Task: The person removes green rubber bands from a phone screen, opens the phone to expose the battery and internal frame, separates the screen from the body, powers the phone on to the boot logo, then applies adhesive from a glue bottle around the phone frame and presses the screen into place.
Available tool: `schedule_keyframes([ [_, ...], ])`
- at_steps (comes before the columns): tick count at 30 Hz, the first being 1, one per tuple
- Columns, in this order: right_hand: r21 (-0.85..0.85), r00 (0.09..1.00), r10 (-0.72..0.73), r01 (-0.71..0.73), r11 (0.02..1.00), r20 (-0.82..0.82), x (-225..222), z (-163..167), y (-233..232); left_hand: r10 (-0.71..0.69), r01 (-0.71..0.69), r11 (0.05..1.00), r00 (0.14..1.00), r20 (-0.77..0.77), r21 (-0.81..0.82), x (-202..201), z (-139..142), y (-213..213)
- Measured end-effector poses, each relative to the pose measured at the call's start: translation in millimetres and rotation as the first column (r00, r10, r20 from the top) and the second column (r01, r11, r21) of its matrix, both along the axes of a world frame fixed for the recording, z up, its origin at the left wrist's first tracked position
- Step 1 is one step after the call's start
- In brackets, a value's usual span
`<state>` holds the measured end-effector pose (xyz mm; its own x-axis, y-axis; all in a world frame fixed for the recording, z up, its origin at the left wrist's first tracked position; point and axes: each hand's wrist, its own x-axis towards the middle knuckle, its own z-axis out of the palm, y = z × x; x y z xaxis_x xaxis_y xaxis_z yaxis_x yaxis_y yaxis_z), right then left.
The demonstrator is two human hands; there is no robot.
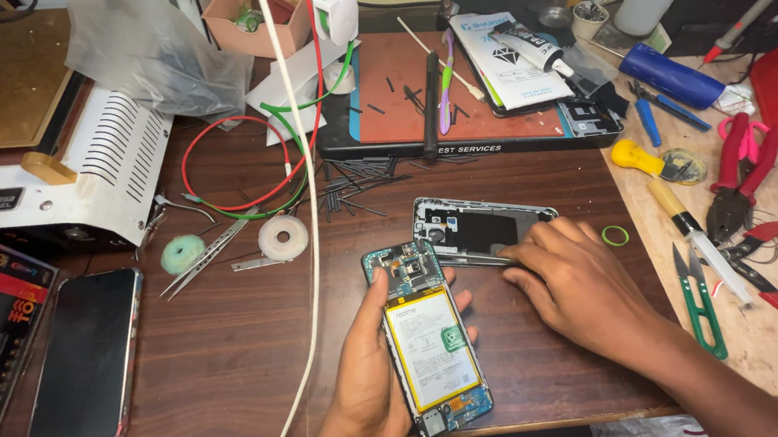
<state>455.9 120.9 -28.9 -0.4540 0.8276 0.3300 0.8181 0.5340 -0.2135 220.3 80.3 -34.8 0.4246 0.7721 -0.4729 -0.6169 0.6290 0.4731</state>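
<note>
Opened phone sat in the left hand at the table's front edge. Its back cover lay just behind, under the right hand's fingertips. Intact phone lay far left, tweezers and tape roll between them. Pliers and snips lay right.

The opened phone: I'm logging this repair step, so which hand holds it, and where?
The left hand holds the opened phone from beneath, thumb on its left edge. The right hand rests on the removed back cover; no clear grip shows there.
</note>
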Motion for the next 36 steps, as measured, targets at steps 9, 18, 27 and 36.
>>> schedule_keyframes([
  [9,-0.164,1.000,-0.025,0.024,0.986,-0.006,6,9,16,0.049,-0.049,0.998,0.999,0.001,0.029,4,4,1],
  [18,-0.428,0.993,-0.099,0.120,0.896,0.071,10,22,39,0.078,-0.080,0.997,0.991,0.107,0.014,9,2,15],
  [27,-0.493,0.905,-0.165,-0.056,0.868,-0.393,43,32,58,0.051,-0.051,0.999,0.997,0.060,-0.001,10,1,18],
  [36,-0.508,0.798,-0.300,-0.009,0.862,-0.523,73,32,62,0.053,-0.052,0.999,0.995,0.083,-0.010,13,2,18],
])
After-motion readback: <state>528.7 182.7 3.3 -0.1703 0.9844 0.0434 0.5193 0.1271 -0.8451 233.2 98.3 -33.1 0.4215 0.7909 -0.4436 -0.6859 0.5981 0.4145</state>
